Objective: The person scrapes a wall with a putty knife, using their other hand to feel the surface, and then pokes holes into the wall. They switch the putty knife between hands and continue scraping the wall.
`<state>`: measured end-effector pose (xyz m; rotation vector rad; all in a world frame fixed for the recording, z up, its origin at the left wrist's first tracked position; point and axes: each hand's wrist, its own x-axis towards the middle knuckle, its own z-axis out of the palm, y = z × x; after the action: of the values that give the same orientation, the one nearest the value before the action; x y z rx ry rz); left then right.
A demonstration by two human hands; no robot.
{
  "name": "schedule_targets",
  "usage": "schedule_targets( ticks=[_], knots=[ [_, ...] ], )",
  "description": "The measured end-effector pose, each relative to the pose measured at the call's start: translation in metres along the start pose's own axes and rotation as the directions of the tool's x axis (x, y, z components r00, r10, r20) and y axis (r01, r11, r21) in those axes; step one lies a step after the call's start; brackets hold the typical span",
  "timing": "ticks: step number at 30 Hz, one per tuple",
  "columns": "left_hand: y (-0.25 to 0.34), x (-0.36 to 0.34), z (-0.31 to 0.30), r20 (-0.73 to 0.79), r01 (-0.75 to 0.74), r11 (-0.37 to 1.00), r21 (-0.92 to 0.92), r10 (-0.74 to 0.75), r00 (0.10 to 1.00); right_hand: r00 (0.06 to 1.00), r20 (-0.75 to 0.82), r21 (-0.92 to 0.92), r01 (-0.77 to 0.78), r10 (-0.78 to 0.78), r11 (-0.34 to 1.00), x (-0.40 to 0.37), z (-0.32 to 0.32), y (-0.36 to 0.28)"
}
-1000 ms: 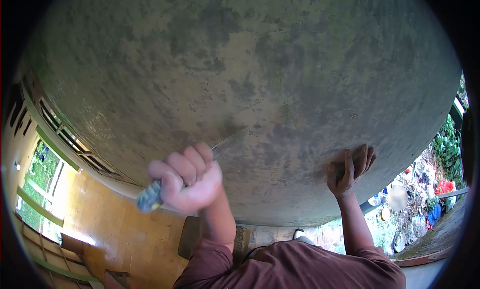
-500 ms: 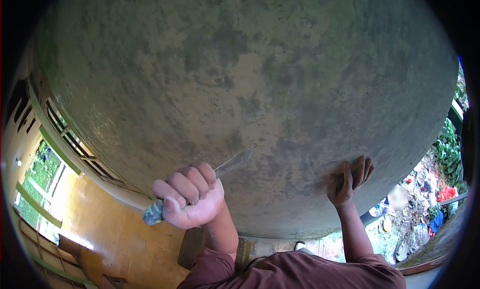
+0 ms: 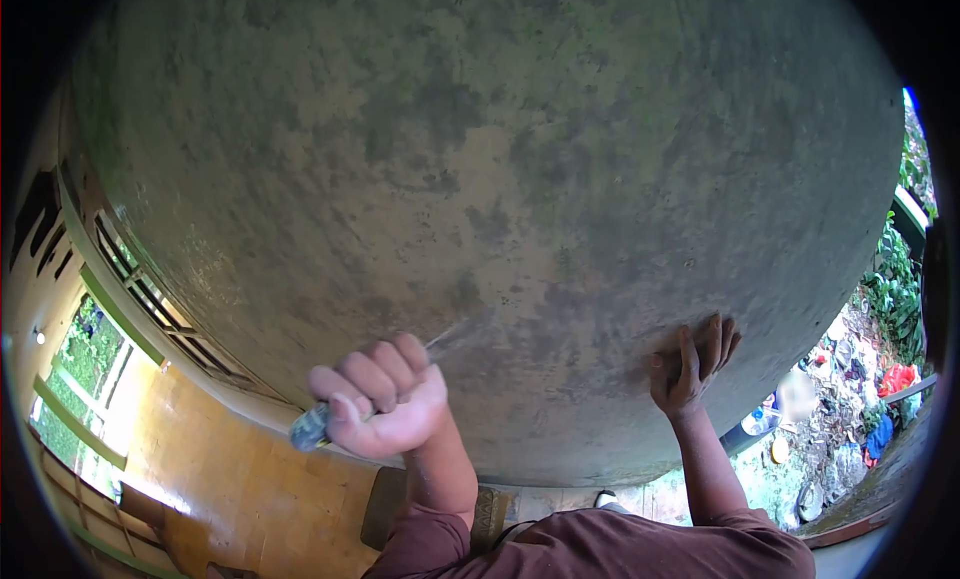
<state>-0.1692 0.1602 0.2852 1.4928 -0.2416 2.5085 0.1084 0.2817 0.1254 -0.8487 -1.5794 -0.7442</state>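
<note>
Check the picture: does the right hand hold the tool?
No, the right hand lies flat and empty on the stained surface; the left hand grips the tool.

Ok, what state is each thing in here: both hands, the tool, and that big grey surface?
left hand: closed in a fist around the handle of the bladed tool.
bladed tool: gripped, blade blurred, tip at the concrete surface.
right hand: open, fingers spread, flat against the concrete surface.
concrete surface: stained and mottled, with greenish patches.

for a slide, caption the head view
Left hand holds a blade to a mottled grey surface, right hand flat against it.
</note>
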Motion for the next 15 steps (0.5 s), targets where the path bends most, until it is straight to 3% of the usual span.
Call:
schedule_targets(
  ticks=[2,4,8,9,11,15],
  knots=[
    [-0.007,0.001,-0.002,0.014,-0.005,1.000,0.022,0.005,1.000,1.000,0.008,0.004,-0.002,0.002,1.000,-0.002,-0.003,0.000],
    [-0.015,-0.002,0.002,0.042,0.125,0.987,0.103,-0.130,0.991,1.000,0.010,0.021,-0.013,0.013,1.000,-0.001,-0.003,-0.001],
    [0.019,0.004,0.015,0.102,-0.046,0.999,-0.003,0.046,0.994,1.000,0.000,0.002,-0.016,0.016,1.000,-0.002,-0.002,0.000],
    [0.008,0.003,0.015,0.101,-0.043,0.999,-0.004,0.043,0.994,1.000,-0.007,0.011,-0.012,0.012,1.000,-0.002,-0.002,0.001],
    [-0.018,-0.001,0.014,0.029,0.125,0.981,0.149,-0.131,0.991,1.000,-0.011,0.035,-0.008,0.009,0.999,-0.003,-0.001,-0.002],
    [0.004,0.000,0.019,0.113,0.015,1.000,0.017,-0.017,0.993,1.000,-0.014,0.019,-0.011,0.011,1.000,-0.001,0.000,-0.001]
  ],
)
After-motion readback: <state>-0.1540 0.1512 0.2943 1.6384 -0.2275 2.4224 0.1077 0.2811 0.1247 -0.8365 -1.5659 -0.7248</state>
